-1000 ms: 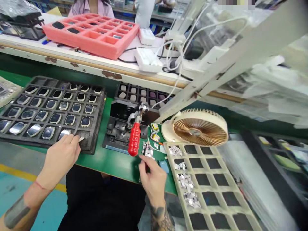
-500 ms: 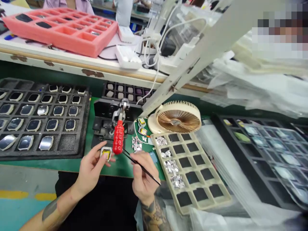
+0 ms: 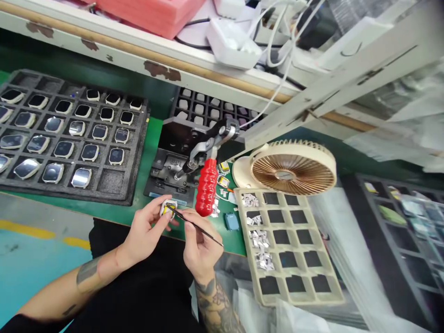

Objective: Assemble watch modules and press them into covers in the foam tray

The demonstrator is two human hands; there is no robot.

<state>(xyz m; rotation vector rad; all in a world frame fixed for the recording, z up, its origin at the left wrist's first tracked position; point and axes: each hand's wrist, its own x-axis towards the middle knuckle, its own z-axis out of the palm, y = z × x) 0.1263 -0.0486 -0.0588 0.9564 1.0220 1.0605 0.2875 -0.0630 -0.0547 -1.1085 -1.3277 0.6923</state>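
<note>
Between the thumb and fingers of my left hand (image 3: 145,229) is a small watch case (image 3: 169,208), its yellow-marked inside facing up. My right hand (image 3: 202,243) grips black tweezers (image 3: 199,227), whose tips reach the inside of the case; whether they pinch a part is too small to tell. Just behind my hands stands a black clamp press (image 3: 173,172) with a red handle (image 3: 206,187) pointing down towards me. Two more open watch cases (image 3: 223,181) lie on the green mat (image 3: 147,162), right of the handle, and a blue piece (image 3: 231,221) rests nearer my right hand.
A dark foam tray (image 3: 116,203) of watches fills the left. On the right are a beige tray (image 3: 256,282) with small silvery parts, a fan (image 3: 293,169) and a black tray (image 3: 391,259). A shelf edge (image 3: 125,53) and slanted post (image 3: 333,88) cross behind.
The tweezers have moved left from beside the red handle to the watch case. Both hands are closer together. The view has shifted, and the press handle appears larger and further right.
</note>
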